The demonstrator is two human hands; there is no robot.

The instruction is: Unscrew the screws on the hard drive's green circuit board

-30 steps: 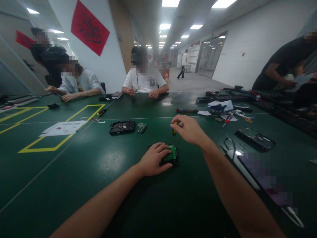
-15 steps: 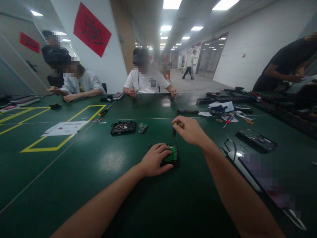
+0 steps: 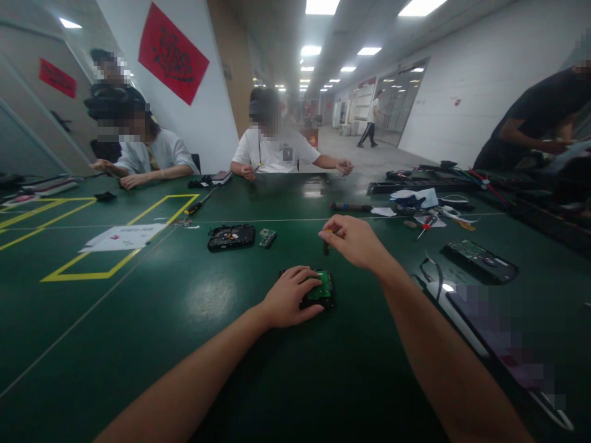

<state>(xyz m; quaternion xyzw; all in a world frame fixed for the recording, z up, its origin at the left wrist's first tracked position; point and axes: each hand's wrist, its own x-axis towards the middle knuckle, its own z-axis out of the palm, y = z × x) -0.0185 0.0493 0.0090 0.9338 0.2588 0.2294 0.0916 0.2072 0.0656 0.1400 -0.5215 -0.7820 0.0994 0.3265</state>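
Note:
A hard drive (image 3: pixel 327 289) with a green circuit board facing up lies on the green table in front of me. My left hand (image 3: pixel 293 296) rests across it, fingers over the board and thumb along the near edge, gripping it. Much of the drive's left side is hidden under that hand. Above the drive's far right end, my right hand (image 3: pixel 346 239) pinches a small screwdriver (image 3: pixel 325 247) with a yellow and dark handle, held upright. I cannot make out its tip, or whether it touches the drive.
An opened hard drive (image 3: pixel 231 237) and a loose circuit board (image 3: pixel 267 237) lie at the far left. Another hard drive (image 3: pixel 480 261), a red screwdriver (image 3: pixel 426 226) and a purple-screened device (image 3: pixel 492 332) are on the right. Other people sit across the table.
My right hand's fingers have shifted slightly around the screwdriver; my left hand stays on the drive. Across the table, a person's hand has moved outward to the right, and a walker has moved right.

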